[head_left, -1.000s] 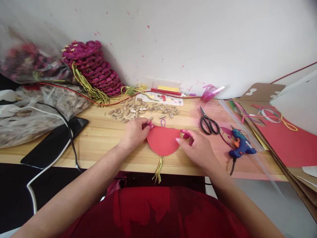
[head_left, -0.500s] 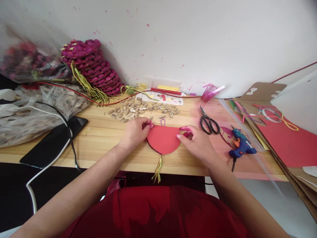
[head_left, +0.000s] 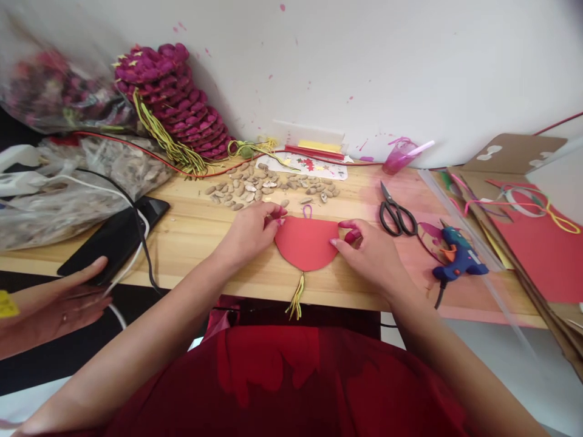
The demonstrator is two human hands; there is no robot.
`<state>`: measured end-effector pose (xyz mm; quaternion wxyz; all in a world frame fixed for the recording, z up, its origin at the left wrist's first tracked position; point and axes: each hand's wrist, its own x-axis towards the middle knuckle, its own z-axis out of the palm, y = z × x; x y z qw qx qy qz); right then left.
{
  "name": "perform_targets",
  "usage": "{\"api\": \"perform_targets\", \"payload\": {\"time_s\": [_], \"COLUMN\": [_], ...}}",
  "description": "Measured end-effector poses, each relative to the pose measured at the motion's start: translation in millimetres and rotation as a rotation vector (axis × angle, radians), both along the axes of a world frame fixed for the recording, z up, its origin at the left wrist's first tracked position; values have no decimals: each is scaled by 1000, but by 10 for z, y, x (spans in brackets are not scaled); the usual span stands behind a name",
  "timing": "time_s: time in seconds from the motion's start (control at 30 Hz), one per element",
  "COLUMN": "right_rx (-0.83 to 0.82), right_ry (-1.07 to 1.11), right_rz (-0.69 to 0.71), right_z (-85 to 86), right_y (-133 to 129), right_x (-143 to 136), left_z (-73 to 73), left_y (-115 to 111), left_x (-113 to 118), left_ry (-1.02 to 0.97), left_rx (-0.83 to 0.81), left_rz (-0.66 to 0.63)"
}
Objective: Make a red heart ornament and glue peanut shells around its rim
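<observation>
A red rounded paper piece (head_left: 308,244) with a flat top edge lies at the front of the wooden table. From its bottom point a yellow-green tassel (head_left: 297,298) hangs over the table edge, and a small purple loop (head_left: 307,210) sticks up at its top. My left hand (head_left: 252,233) pinches the upper left corner of the paper between thumb and fingers. At the upper right corner, the thumb and fingers of my right hand (head_left: 367,250) grip the edge. Pink stains show on the fingertips of both hands.
Several peanut shells (head_left: 248,187) lie behind the paper. Scissors (head_left: 396,209) and a blue glue gun (head_left: 460,255) are to the right. A black phone-like slab (head_left: 118,237) is at left, with another person's hand (head_left: 68,300) beside it. Stacked purple shells (head_left: 182,109) lean on the wall.
Another person's hand has come in from the left, near the black slab. The view has shifted slightly. Both my hands keep their hold on the red paper piece.
</observation>
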<state>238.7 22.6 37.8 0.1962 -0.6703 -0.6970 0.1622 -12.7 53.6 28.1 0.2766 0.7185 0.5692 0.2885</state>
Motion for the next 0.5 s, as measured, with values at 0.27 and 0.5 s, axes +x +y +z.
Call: {"api": "perform_targets", "payload": {"time_s": [0.27, 0.5], "right_rx": [-20, -14], "right_ry": [-3, 10], "right_rz": [2, 26], "right_z": [15, 3], "right_y": [-8, -10], "right_x": [5, -7], "left_z": [88, 97], "left_y": [-62, -75], "left_x": [-154, -141], "left_ry": [-80, -51], "left_rx": [-124, -137], "left_rz": [-153, -213]}}
